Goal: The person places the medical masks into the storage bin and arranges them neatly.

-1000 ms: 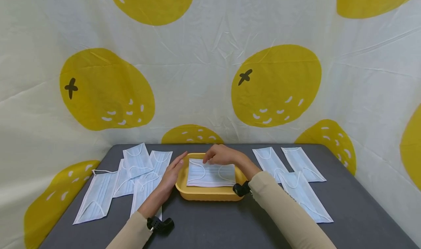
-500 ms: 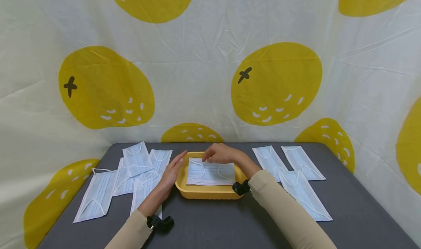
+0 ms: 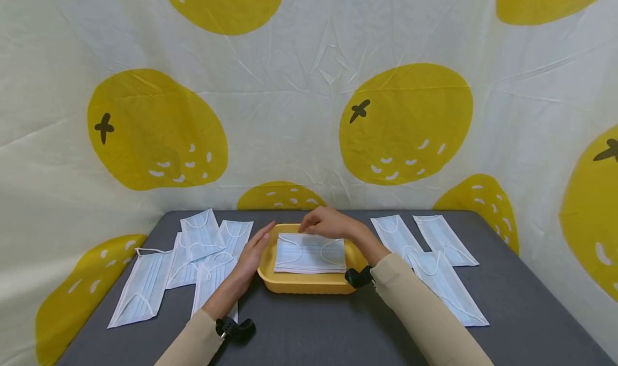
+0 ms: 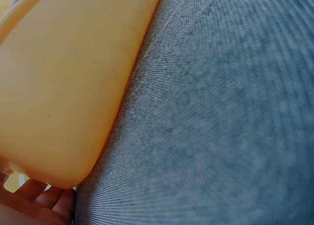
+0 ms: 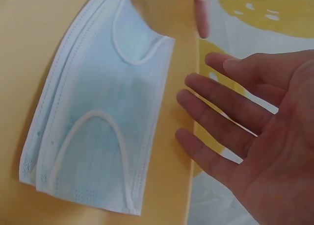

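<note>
A yellow tray (image 3: 309, 287) stands at the middle of the table with a small pile of pleated blue face masks (image 3: 310, 258) lying in it. White ear loops rest on the top mask (image 5: 100, 95). My left hand (image 3: 248, 260) lies along the tray's left side, fingers straight; the left wrist view has its fingers (image 4: 33, 189) at the wall's corner. Over the tray's far rim is my right hand (image 3: 332, 224), beside the pile's upper edge. In the right wrist view its fingers (image 5: 216, 110) are spread and loosely bent, holding nothing.
Several loose masks overlap on the left of the table, one (image 3: 143, 290) nearest the left edge. More masks (image 3: 449, 288) lie to the right, beside the right sleeve (image 3: 415, 301). A white curtain (image 3: 285, 114) with yellow fruit prints hangs behind the dark table (image 3: 309, 334).
My right hand has lifted off the top mask and shifted slightly right and back, its fingers loosening. The left hand, tray and masks stay as they were.
</note>
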